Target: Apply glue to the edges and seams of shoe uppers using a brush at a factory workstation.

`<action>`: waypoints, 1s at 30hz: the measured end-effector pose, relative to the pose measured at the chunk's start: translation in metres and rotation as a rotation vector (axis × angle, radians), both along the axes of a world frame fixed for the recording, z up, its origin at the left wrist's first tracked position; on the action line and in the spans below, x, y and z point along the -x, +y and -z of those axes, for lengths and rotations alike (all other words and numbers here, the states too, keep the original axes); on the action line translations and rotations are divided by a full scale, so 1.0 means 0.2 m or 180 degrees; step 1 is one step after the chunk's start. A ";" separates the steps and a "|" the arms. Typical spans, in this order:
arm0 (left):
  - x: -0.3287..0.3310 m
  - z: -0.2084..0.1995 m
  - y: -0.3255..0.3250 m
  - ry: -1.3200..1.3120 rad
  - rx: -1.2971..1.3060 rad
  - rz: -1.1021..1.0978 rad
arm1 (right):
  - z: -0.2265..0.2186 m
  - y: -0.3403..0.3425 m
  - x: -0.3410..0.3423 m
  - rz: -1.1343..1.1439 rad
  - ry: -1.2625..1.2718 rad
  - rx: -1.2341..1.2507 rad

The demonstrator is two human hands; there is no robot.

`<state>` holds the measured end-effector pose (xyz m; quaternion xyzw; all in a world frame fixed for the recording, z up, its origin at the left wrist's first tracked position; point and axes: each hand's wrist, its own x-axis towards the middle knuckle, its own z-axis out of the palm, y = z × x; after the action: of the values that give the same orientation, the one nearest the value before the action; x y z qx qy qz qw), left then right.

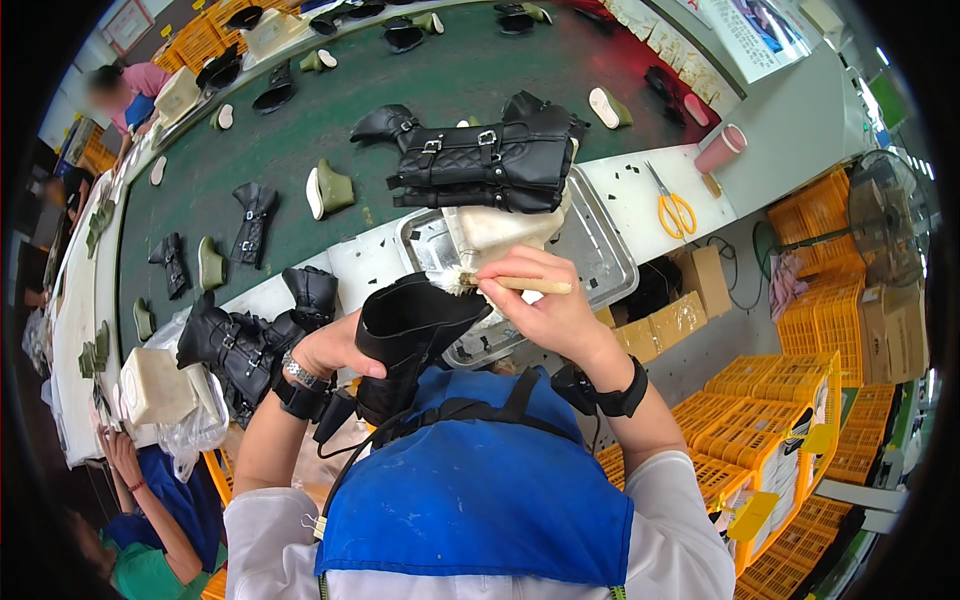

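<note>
My left hand (335, 352) grips a black boot shaft (405, 325) close to my apron, its wide opening tilted up. In my right hand (548, 310) is a brush (535, 285) with a pale wooden handle. Its whitish bristles are at the far rim of the boot's opening; whether they touch it I cannot tell. Just beyond stands a white plastic container (500, 230) on a metal tray (622, 262). Black buckled boot shafts (470, 155) lie stacked above it. More black buckled boots (240, 345) are piled left of my left hand.
Green conveyor belt (330, 130) ahead carries green shoes (332, 190) and black boot parts. Orange-handled scissors (675, 212) and a pink cup (722, 148) sit on the white ledge. Yellow crates (770, 400) and a fan (885, 210) stand at right. Other people work on the left.
</note>
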<state>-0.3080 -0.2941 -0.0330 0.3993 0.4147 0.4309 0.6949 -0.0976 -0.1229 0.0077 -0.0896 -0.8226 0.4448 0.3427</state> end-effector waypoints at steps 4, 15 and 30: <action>0.00 -0.01 -0.04 -0.0003 -0.0042 -0.0265 | 0.04 -0.01 -0.02 0.0083 -0.0187 0.0230; -0.04 -0.18 -0.03 0.1145 -0.0617 -0.0296 | 0.00 -0.01 0.02 0.0416 -0.0334 0.0305; -0.26 -0.12 -0.01 0.3338 -0.1687 -0.0955 | -0.02 0.10 0.13 0.0518 -0.0810 -0.0356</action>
<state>-0.2568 -0.2954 -0.0093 0.6550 0.6322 0.3586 0.2065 -0.1227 -0.1036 0.0116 -0.1923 -0.8729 0.3541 0.2750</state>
